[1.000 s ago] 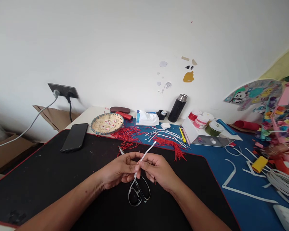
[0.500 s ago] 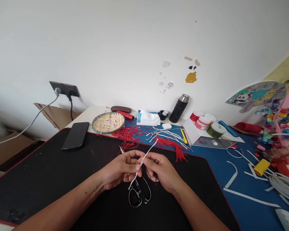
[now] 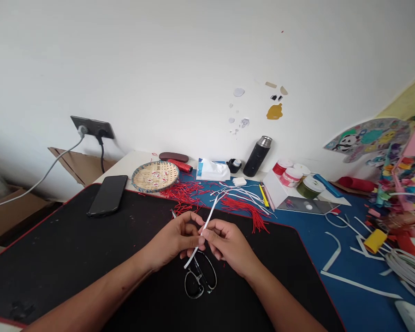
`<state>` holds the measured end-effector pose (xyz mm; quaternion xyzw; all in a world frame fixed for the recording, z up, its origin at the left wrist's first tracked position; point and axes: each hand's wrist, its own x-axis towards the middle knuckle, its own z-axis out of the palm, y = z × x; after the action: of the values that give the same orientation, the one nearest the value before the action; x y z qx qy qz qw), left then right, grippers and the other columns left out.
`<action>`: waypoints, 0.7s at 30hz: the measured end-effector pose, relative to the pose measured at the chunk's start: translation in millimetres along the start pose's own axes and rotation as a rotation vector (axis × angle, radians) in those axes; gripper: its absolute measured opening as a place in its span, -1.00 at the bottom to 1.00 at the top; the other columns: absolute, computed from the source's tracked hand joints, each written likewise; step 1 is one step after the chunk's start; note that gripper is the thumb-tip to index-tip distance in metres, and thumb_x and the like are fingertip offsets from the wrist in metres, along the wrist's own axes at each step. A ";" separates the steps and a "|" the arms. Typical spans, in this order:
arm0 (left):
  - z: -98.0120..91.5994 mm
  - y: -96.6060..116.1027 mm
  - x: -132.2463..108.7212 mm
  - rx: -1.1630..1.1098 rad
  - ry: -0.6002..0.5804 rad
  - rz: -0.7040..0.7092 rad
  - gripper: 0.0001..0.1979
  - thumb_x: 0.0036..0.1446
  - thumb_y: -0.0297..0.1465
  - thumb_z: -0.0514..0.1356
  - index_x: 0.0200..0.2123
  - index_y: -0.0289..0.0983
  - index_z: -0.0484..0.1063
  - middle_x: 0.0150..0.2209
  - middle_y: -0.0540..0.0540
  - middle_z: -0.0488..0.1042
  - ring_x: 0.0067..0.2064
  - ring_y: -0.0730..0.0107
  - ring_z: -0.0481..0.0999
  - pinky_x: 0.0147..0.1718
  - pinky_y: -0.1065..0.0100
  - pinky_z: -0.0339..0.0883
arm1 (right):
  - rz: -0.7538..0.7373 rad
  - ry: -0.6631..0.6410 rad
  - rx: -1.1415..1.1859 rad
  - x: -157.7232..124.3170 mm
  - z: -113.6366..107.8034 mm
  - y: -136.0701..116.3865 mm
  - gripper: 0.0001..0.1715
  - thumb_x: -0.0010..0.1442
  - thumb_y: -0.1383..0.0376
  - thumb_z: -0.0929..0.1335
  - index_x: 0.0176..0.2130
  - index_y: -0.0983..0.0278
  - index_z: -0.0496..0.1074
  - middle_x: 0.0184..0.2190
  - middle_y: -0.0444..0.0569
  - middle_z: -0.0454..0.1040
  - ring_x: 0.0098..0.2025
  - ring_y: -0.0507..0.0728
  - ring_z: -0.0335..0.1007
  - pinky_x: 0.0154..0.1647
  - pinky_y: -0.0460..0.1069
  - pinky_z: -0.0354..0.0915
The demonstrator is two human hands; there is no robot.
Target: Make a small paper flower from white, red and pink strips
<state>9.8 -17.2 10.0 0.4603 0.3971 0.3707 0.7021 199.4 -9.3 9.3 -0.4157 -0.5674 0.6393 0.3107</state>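
Note:
My left hand (image 3: 180,237) and my right hand (image 3: 227,240) meet above the black mat, both pinching a thin white cord (image 3: 209,216). One end of the cord points up and away past my fingers, the other hangs down toward me. Beneath my hands lies a pair of scissors (image 3: 194,291); their dark handles show, and a blade tip peeks out behind my left hand. Just beyond, loose white cords (image 3: 244,192) and a bundle of red threads (image 3: 244,208) rest on the blue surface.
A phone (image 3: 108,195) lies at the mat's left. Along the wall stand a woven basket (image 3: 138,186), a tissue pack (image 3: 212,170), a black thermos (image 3: 257,157) and a white box (image 3: 280,193) with jars. Coiled white strips (image 3: 406,267) and coloured paper lie at the right.
The white cord has turned in my fingers and now looks straighter and wider, its upper end slightly further left. My hands have shifted only a little.

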 end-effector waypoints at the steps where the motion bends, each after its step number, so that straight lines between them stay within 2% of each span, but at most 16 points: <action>1: 0.0 -0.5 0.2 0.011 0.004 0.002 -0.47 -0.03 -0.20 0.53 -0.15 -0.24 0.33 -0.48 0.01 0.59 -0.64 0.55 0.37 -0.70 0.56 0.14 | -0.018 0.002 -0.022 0.4 0.4 0.6 -0.47 0.21 -0.13 0.44 -0.32 0.31 0.47 -0.56 -0.18 0.40 -0.65 -0.07 0.12 -0.64 -0.14 0.01; 4: -0.3 -2.3 0.5 -0.017 -0.003 0.003 -0.49 -0.01 -0.20 0.52 -0.15 -0.24 0.34 -0.47 -0.01 0.61 -0.62 0.53 0.41 -0.69 0.56 0.18 | -0.046 0.024 -0.053 1.2 0.5 1.7 -0.46 0.23 -0.13 0.42 -0.31 0.30 0.49 -0.59 -0.19 0.38 -0.66 -0.07 0.11 -0.64 -0.13 0.02; 9: -2.7 -2.9 -0.3 -0.179 -0.085 -0.052 -0.55 0.02 -0.22 0.51 -0.18 -0.28 0.40 -0.36 -0.14 0.67 -0.56 0.47 0.52 -0.64 0.53 0.29 | -0.045 0.030 -0.026 -0.5 -1.2 -1.1 -0.47 0.25 -0.13 0.41 -0.28 0.31 0.49 -0.63 -0.22 0.34 -0.68 -0.07 0.08 -0.65 -0.13 -0.02; 14: -4.3 -3.3 1.7 -0.217 -0.088 -0.060 -0.58 -0.01 -0.29 0.54 -0.22 -0.29 0.42 -0.44 -0.07 0.64 -0.60 0.52 0.48 -0.66 0.57 0.23 | -0.047 0.001 -0.017 -2.1 -0.6 -4.5 -0.46 0.25 -0.13 0.42 -0.31 0.31 0.48 -0.65 -0.23 0.31 -0.68 -0.08 0.07 -0.66 -0.14 -0.02; 21: -3.2 -4.9 1.9 -0.194 -0.077 -0.063 -0.59 0.01 -0.29 0.53 -0.22 -0.30 0.42 -0.42 -0.11 0.66 -0.57 0.53 0.50 -0.64 0.58 0.27 | -0.057 0.006 -0.011 -1.2 -0.1 -1.4 -0.50 0.27 -0.09 0.41 -0.29 0.32 0.50 -0.57 -0.17 0.40 -0.66 -0.08 0.11 -0.65 -0.14 0.03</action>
<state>8.5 -15.9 4.1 0.3914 0.3464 0.3674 0.7693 200.0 -10.1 10.9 -0.4033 -0.5815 0.6257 0.3281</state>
